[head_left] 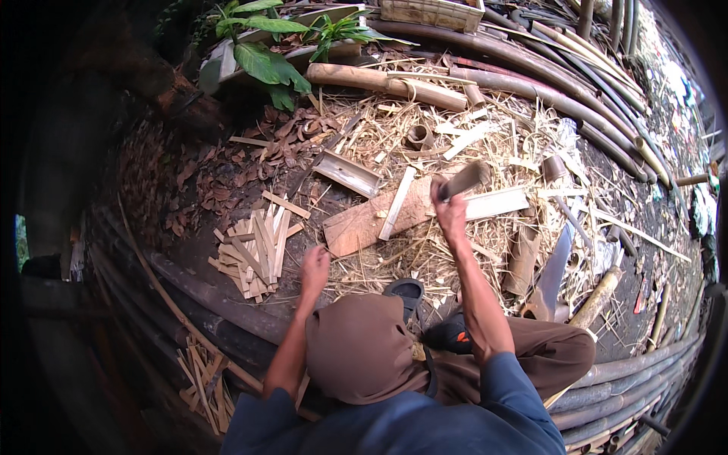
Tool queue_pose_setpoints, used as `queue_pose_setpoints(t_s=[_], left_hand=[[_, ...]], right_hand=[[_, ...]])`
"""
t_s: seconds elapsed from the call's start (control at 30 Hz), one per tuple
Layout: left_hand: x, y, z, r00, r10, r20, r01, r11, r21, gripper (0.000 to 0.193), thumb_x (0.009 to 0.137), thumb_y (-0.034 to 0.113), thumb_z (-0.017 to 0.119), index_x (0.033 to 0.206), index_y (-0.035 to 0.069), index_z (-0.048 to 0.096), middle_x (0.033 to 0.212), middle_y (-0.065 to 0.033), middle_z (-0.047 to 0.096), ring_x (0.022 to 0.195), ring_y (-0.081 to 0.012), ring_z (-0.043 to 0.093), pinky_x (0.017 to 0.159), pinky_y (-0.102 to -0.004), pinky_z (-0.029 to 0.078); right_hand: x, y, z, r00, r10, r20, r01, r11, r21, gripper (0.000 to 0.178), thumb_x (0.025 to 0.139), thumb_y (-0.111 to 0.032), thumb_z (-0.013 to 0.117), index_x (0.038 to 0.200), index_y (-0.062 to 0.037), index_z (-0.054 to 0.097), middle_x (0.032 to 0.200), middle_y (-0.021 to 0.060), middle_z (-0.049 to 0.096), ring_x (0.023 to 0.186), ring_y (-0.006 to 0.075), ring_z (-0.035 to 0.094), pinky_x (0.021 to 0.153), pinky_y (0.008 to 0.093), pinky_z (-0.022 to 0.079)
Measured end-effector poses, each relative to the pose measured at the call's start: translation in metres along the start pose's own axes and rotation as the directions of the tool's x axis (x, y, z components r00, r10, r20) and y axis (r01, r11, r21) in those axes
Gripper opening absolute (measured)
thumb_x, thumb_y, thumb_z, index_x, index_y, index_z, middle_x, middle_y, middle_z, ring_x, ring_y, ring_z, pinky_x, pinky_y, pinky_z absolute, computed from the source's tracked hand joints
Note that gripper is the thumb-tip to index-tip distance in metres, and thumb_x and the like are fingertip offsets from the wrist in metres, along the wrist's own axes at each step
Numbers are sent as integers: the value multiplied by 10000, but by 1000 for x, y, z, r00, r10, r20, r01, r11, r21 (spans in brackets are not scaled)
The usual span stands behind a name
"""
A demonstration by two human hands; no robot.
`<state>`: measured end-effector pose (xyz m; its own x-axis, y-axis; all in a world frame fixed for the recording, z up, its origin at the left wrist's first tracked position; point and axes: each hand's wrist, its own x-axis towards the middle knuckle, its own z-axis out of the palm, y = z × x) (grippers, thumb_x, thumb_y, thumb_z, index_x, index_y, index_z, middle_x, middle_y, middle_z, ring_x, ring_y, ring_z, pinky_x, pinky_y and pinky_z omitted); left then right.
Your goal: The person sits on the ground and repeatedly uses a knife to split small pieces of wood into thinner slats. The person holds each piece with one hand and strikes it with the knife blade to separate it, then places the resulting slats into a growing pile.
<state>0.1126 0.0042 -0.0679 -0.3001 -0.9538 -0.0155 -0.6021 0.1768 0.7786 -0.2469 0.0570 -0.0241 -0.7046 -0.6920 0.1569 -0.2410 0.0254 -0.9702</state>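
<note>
Dark, broad-bladed hand tool, blurred [466, 180], stood at two o'clock of the head view's centre, tipped over the upper end of a flat, reddish-brown wooden plank [353, 233]. A person's right hand [450, 211] was clenched around what looked to be its handle. Whether the blade touched the wood could not be told.

At eight o'clock the left hand [315, 265] was partly curled beside the plank's near end. Something thin and dark showed at its fingertips, but I could not tell whether it was gripped.

Near the centre, toward two o'clock, a pale, narrow, flat strip [398, 203] lay across the plank. A cream-white split length of bamboo [497, 205] lay just beyond the right hand, between two and three. Nearly at nine, a loose heap of pale tan strips [258, 250] rested on the ground; at half past eleven lay a brown, open trough-like piece [347, 173]. A wide grey saw [560, 262] sat just past three, amid straw-coloured shavings.

Judging by the strips and shavings, the step in hand seemed to be splitting or trimming bamboo on the plank. The next move appeared to call for a steady, controlled blade, with the left hand well clear of its edge.
</note>
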Motion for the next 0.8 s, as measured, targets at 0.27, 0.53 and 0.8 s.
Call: queue_pose_setpoints(t_s=[0.27, 0.53, 0.8], left_hand=[[107, 96, 144, 940, 297, 170, -311, 948, 66, 602, 818, 160, 667, 1326, -32, 407, 1225, -257, 484, 1152, -422, 459, 988, -466, 384], [169, 97, 192, 918, 397, 29, -392, 890, 232, 602, 862, 142, 572, 1390, -33, 342, 1152, -320, 517, 983, -444, 552, 824, -479, 466], [152, 152, 138, 987, 156, 35, -64, 583, -810, 476, 1012, 390, 443, 1243, -26, 458, 971, -98, 532, 961, -164, 523, 945, -328, 411]], right_hand=[[-104, -9, 0, 983, 174, 61, -143, 929, -343, 231, 838, -224, 660, 954, -27, 628, 738, 177, 636, 657, 330, 615, 627, 407, 485], [-222, -2, -76, 868, 449, -211, -486, 686, -541, 339, 817, -337, 641, 882, -7, 597, 667, 194, 583, 634, 316, 590, 624, 415, 461], [-199, -20, -60, 888, 445, -118, -442, 752, -489, 310, 851, -288, 640, 994, -31, 542, 802, 247, 617, 803, 411, 626, 692, 476, 473]])
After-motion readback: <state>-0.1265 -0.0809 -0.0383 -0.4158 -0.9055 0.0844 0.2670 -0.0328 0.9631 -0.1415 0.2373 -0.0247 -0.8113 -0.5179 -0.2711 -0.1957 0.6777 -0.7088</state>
